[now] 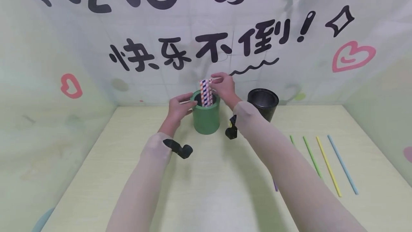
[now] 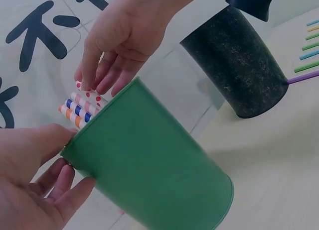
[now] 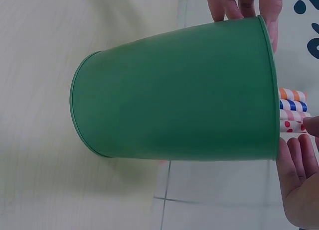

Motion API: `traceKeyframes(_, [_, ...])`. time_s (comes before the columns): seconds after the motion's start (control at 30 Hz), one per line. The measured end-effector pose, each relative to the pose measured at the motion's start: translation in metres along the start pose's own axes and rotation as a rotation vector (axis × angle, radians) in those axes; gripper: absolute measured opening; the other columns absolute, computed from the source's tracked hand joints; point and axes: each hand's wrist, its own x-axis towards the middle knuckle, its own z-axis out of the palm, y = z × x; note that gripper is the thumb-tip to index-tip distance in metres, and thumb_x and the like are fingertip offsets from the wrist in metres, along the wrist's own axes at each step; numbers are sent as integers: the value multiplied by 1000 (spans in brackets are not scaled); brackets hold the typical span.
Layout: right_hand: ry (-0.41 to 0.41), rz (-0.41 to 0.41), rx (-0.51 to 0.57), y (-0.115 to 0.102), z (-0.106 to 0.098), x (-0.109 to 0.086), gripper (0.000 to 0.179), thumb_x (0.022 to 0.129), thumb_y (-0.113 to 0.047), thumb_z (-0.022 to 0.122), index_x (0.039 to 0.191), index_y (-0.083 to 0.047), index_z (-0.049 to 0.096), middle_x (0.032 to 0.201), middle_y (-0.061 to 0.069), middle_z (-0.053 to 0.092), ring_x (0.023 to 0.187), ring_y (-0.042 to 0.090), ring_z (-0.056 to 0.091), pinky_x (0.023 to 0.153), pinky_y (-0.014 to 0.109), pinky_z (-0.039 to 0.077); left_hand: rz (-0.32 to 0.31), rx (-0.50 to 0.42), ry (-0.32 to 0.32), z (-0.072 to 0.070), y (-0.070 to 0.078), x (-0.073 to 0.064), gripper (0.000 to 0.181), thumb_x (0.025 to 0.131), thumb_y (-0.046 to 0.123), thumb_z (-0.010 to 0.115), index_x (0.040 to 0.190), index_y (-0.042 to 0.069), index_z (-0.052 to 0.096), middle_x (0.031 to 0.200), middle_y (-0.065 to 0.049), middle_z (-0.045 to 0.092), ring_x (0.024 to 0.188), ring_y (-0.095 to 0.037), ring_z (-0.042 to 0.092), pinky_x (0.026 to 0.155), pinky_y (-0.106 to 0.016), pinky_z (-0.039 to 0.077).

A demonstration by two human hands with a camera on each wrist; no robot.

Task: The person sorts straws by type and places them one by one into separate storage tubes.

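A green bucket (image 1: 206, 121) stands upright near the back wall. Several patterned paper straws (image 2: 79, 110) lean together inside it, striped orange, blue and pink, their tops showing above the rim and their lower ends hidden. My left hand (image 1: 178, 110) holds the bucket's left rim, thumb at the edge and fingers bent against the outer wall. From the right, my right hand (image 1: 224, 86) pinches the top of a white straw with red dots (image 2: 93, 96), which stands beside the pink-striped one. In the right wrist view, the dotted straw's lower part is hidden behind the bucket wall.
A black bucket (image 1: 264, 107) stands to the right of the green one, partly behind my right sleeve. On the right side of the table (image 1: 206, 189) lie plain straws: green, a yellow straw (image 1: 328, 165), a blue straw (image 1: 342, 164) and a purple one. A printed cloth hangs behind.
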Motion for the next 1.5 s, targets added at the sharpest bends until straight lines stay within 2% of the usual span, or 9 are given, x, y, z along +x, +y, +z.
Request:
traceKeyframes(0.2, [-35,-53,-15,-8,-25,-8,33,81,0,64,114,-1,60,98,14,60,88,22,59,74,37,55,34,78,3,0,16,-5,44,85,6,63,127,2,53,128,-18,48,109,-29,54,85,-35,51])
traceKeyframes(0.47, [-107,-81,-82,-22,-69,-17,33,84,-5,64,116,-1,59,102,13,60,92,21,59,74,35,55,81,71,21,8,43,-9,42,84,6,63,126,4,55,129,-17,47,106,-27,54,84,-34,52])
traceKeyframes(0.7, [-100,-106,-107,-24,-116,-26,34,84,-5,64,116,3,58,88,5,59,81,14,58,73,39,55,106,45,-33,43,66,-12,41,84,8,65,124,5,57,125,-15,51,101,-24,56,86,-36,51])
traceKeyframes(0.87, [-76,-100,-121,-23,-151,-33,32,83,-3,64,113,4,59,82,2,60,77,10,57,74,44,55,127,59,-98,73,74,-11,40,84,8,64,124,6,57,125,-14,51,106,-23,55,83,-32,52])
traceKeyframes(1.0, [-39,-82,-168,-17,-180,-38,31,83,-3,63,114,4,58,81,0,60,75,8,57,73,42,55,111,59,-140,98,73,-5,39,84,8,65,122,8,58,123,-12,52,105,-22,56,81,-30,53])
traceKeyframes(1.23, [0,-30,-273,-4,-230,-50,34,87,-11,62,118,3,56,88,2,60,75,7,58,74,38,55,58,24,-177,135,57,6,38,84,8,64,122,6,58,123,-14,52,107,-22,54,84,-34,52])
traceKeyframes(1.5, [-6,20,-295,30,-285,-67,41,90,-14,59,123,7,49,87,-2,61,75,3,59,75,37,55,50,35,-176,167,33,16,41,83,7,65,123,2,56,124,-18,52,107,-25,54,81,-35,53])
